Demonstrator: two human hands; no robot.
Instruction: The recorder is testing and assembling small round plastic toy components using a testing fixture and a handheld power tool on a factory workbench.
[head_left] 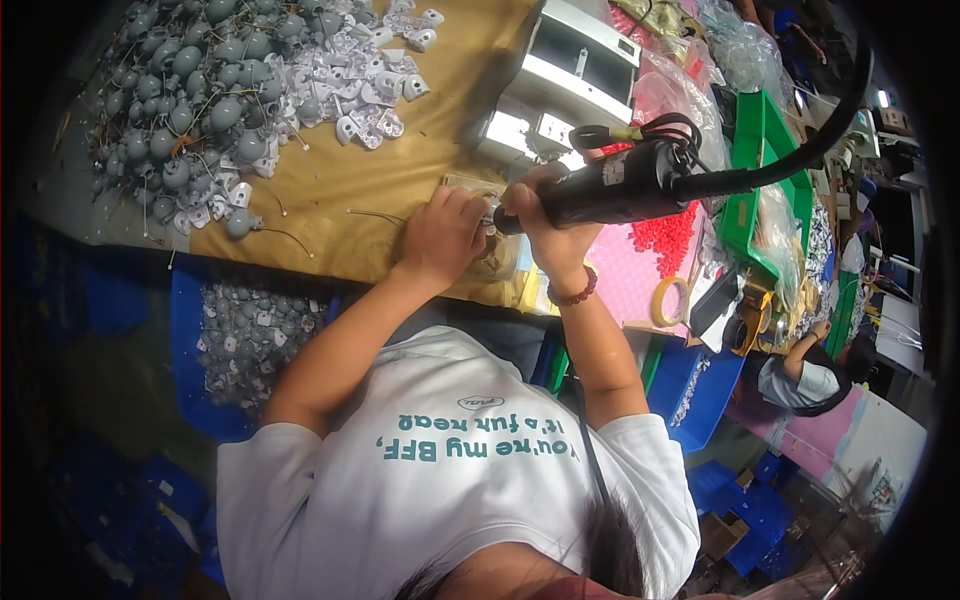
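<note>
Head view, centre of frame. We see the right hand (545,225) wrapped tight round a black powered screwdriver (620,185), its tip pointing left into the small part that the left hand (440,238) pinches shut against the bench (370,180); the part itself is mostly hidden by the fingers, so we cannot tell its shape. A thick black cable (800,160) arcs off the tool toward the upper right.

Our judgement: keep the driver in line with the screw, the left hand pressing the part flat so it cannot spin, fingertips clear of the bit, and the cable slack so it does not drag the tip aside.

Further out, upper left: a heap of grey round pieces with wire tails (185,90), white brackets (375,75) beside them. Lower left, a blue bin (185,330) of similar parts.
</note>
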